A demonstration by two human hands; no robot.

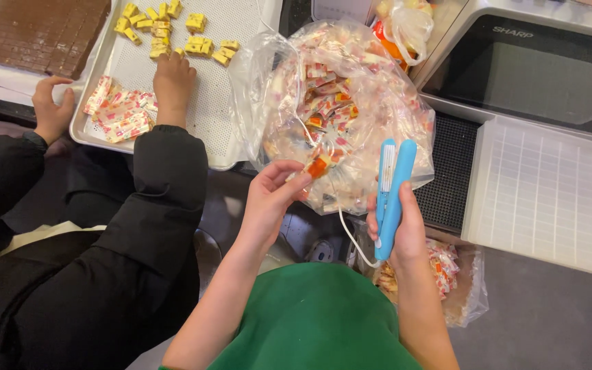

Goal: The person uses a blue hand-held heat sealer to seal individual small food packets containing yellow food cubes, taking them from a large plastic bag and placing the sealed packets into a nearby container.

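Note:
My left hand point(268, 199) pinches a small wrapped candy point(318, 166) with an orange and white wrapper, just in front of a big clear plastic bag point(371, 109) full of similar wrapped candies. My right hand point(405, 229) grips a blue and white hand-held sealer point(392, 195), held upright with its jaws slightly apart; a white cord point(351, 240) trails from it. The candy sits a little left of the sealer's tip.
A co-worker in black sits at left, one hand point(171, 81) on a perforated metal tray point(207, 116) with yellow candy cubes point(166, 27) and wrapped candies point(118, 109). A brown slab point(42, 31) lies far left. A microwave point(536, 62), a white grid tray point(549, 199) and a second candy bag point(447, 274) are at right.

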